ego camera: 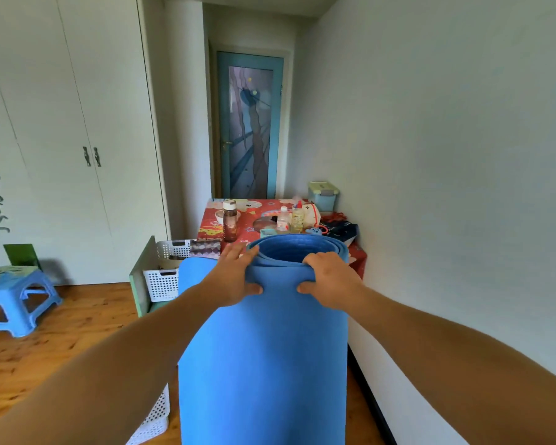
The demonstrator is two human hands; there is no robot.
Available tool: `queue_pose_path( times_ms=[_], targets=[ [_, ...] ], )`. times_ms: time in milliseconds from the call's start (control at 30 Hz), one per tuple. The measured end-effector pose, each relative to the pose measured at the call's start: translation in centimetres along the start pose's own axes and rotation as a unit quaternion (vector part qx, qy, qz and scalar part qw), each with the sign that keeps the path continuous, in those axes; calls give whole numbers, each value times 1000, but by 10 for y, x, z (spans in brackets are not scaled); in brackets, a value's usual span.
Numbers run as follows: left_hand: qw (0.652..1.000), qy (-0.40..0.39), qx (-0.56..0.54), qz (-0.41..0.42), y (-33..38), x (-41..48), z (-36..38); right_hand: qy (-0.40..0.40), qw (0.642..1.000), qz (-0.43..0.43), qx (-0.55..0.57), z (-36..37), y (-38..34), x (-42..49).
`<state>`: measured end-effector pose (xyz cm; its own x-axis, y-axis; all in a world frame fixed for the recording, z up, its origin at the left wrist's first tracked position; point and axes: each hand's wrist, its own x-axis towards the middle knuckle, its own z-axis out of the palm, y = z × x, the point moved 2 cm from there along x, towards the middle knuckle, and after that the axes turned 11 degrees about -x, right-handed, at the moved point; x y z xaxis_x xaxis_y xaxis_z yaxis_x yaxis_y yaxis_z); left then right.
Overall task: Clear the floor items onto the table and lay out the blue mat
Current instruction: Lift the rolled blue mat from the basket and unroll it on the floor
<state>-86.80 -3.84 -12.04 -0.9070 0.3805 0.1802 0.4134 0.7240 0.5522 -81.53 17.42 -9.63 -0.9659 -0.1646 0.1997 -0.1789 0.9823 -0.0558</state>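
Observation:
A rolled blue mat (264,348) stands upright in front of me, its open top end level with the table's near edge. My left hand (235,277) grips the top rim on the left, thumb on the outer face. My right hand (329,281) grips the rim on the right the same way. Behind the mat stands a small table (212,226) with a red patterned cloth. On it are a brown bottle (229,221), two small bottles (290,219), a plate and dark cloth items. The mat's lower end is out of view.
White perforated baskets (161,284) and a green board (142,277) sit left of the mat. Another white basket (154,419) lies low by its base. A blue plastic stool (13,297) stands on the wooden floor (77,332) at left. The white wall (446,187) runs close on the right.

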Motion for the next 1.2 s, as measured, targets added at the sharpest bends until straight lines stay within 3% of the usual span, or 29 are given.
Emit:
queue_pose_path(
  times_ms=[167,300,333,400,433,567,800,900,1000,1200],
  targets=[
    [985,35,-6,-169,-45,-24,-19,51,997,3,57,-11,48,-22],
    [944,193,-52,-263,-43,-29,-42,87,992,-34,88,-15,71,-34],
    [932,205,-115,-275,-43,-29,-48,99,990,-42,94,-17,73,-36],
    [909,191,-273,-250,-35,-28,-50,120,986,-54,104,-19,80,-39],
    [902,190,-303,-242,-30,-32,-49,125,985,-56,107,-19,84,-41],
    [898,286,-236,-238,-17,-38,-56,143,983,-42,111,-17,101,-41],
    [907,334,-196,-163,30,-34,-68,127,982,42,135,1,128,-33],
    [928,312,-157,-127,55,-30,-69,81,992,58,82,9,133,-27],
    [963,238,-93,-85,92,-22,-53,15,998,54,42,1,117,-20],
    [997,80,9,3,136,-6,7,63,981,-89,162,-33,45,-13]
  ],
)
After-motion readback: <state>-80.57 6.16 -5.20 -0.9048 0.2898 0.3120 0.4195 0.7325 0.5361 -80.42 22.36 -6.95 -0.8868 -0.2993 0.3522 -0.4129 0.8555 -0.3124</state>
